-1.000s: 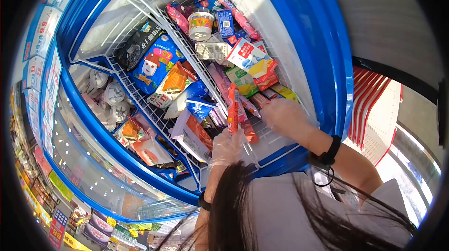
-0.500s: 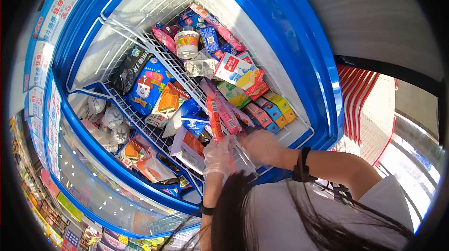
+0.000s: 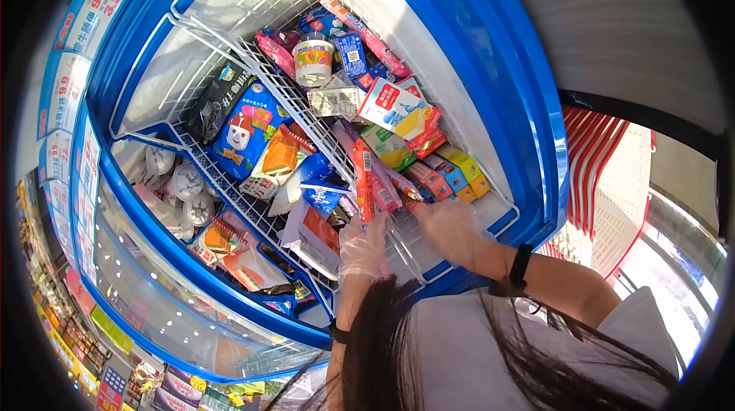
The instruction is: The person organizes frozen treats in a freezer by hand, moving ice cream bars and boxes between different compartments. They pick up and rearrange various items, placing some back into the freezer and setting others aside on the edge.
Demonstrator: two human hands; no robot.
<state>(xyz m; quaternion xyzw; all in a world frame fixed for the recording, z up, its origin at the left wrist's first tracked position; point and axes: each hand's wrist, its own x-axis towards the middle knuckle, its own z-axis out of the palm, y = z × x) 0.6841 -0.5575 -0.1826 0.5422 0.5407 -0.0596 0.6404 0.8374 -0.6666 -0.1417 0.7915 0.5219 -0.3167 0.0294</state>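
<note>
My left hand [image 3: 364, 246], in a thin clear plastic glove, is closed at the lower end of a slim orange-red ice cream packet [image 3: 363, 174]. That packet stands lengthwise beside pink packets [image 3: 385, 187] at the wire divider. My right hand [image 3: 450, 229], gloved the same way, reaches into the near right basket. Its fingertips are closed on the end of a narrow purple ice cream packet [image 3: 401, 183]. Small ice cream boxes, orange, blue and yellow [image 3: 463, 174], lie just past the right hand. The undersides of both hands are hidden.
A blue-rimmed chest freezer [image 3: 536, 143] surrounds white wire baskets [image 3: 298, 124]. They hold a paper cup [image 3: 313, 63], a blue bag [image 3: 249, 132], a white-and-red box [image 3: 394, 109] and a purple-white box [image 3: 310, 239]. Red-edged shopping carts [image 3: 605, 181] stand at right.
The view has shifted slightly, moving the freezer contents a little right. My right hand has come down and sharpened from a blur at the purple packet. My left hand stays at the orange-red packet.
</note>
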